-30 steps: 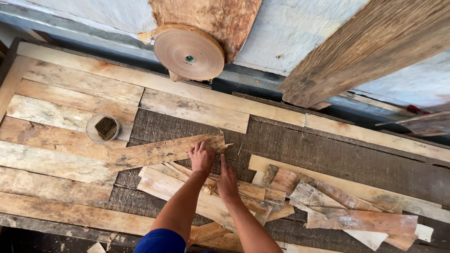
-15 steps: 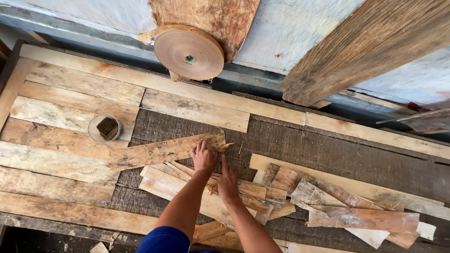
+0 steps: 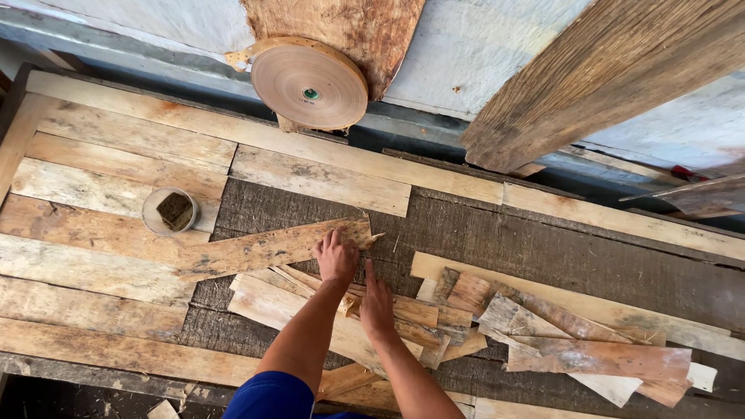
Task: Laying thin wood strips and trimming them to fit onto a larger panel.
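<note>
While the head camera is looking straight down on a worktable (image 3: 543, 248) of rough planks, the left hand (image 3: 336, 258) is lying flat, fingers spread and released, on the right end of a long thin veneer strip (image 3: 264, 248) that is slanting across the darker middle of the table. That strip is running from the pale planks on the left up to a splintered tip just beyond the fingertips, and the hand is pressing on it rather than gripping it. The right hand (image 3: 377, 302) is resting just below and to the right, palm down with fingers straight and together, unclenched, on a heap of overlapping veneer offcuts (image 3: 403, 314) that is touching the lower edge of the strip. Both forearms are reaching up from the bottom edge, above a patch of blue clothing (image 3: 272, 397). To the right, well apart from the hands, more torn veneer pieces (image 3: 590, 353) are lying in a loose fan over a pale board. A small round tin (image 3: 170, 211) holding a dark block is sitting on the planks left of the strip. At the table's far edge a large roll of brown tape (image 3: 309, 83) is standing against a bark-coloured sheet, and a heavy rough plank (image 3: 613, 74) is leaning in from the upper right.
</note>
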